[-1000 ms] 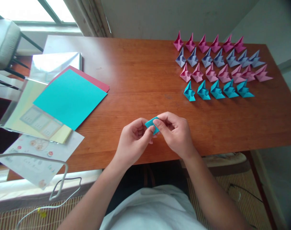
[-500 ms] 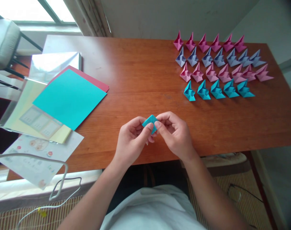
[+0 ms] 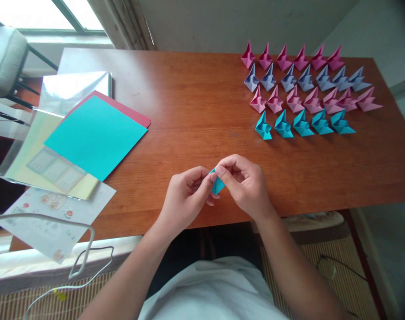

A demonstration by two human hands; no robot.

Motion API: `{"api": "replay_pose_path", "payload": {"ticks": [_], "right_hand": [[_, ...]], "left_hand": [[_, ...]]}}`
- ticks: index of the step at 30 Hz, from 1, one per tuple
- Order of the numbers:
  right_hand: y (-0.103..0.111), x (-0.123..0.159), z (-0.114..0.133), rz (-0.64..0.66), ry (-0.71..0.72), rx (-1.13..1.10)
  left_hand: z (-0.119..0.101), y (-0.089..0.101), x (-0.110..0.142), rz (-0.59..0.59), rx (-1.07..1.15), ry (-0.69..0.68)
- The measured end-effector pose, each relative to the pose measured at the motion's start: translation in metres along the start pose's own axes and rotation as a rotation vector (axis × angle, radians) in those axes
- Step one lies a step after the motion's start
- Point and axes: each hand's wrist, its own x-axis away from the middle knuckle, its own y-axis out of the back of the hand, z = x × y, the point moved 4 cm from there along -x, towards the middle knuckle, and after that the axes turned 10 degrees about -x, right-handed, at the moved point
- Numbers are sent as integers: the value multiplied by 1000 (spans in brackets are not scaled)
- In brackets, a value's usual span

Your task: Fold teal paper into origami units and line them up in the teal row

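Observation:
A small folded piece of turquoise paper (image 3: 217, 185) is held between my two hands, just above the table's front part. My left hand (image 3: 188, 194) pinches it from the left with thumb and fingers. From the right, my right hand (image 3: 241, 183) grips its upper edge, thumb on top. Fingers cover much of the paper, so its full shape is hidden. Beyond my right hand stands a row of turquoise folded paper pieces (image 3: 303, 124), each with a raised point.
Behind the turquoise row, pink (image 3: 295, 99), lavender (image 3: 288, 79) and magenta (image 3: 283, 59) folded pieces stand in rows. At left lie a turquoise sheet (image 3: 96, 138), a red sheet (image 3: 129, 110), a pale yellow pack (image 3: 19, 146) and a printed sheet (image 3: 85, 206) on the wooden table (image 3: 189, 106).
The folded turquoise paper has turned in my fingers and shifted slightly right and down. Less of it shows now, and my left hand has moved a little right with it.

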Motion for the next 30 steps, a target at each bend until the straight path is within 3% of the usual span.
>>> {"api": "replay_pose_path", "payload": {"ticks": [5,10,18,26,30], "right_hand": [[0,-3,3,30,27,34],[-1,-3,-2,57,-9,1],[0,0,0,28,44,66],[-4,0,-3,87,26,74],[-3,-2,-5,92,20,129]], "left_hand": [[3,2,2,74,109,58],[3,7,1,-31,101,34],[3,6,0,-58,95,-5],[6,11,0,-125,9,-67],[3,17,-1,-147,-240,-152]]}}
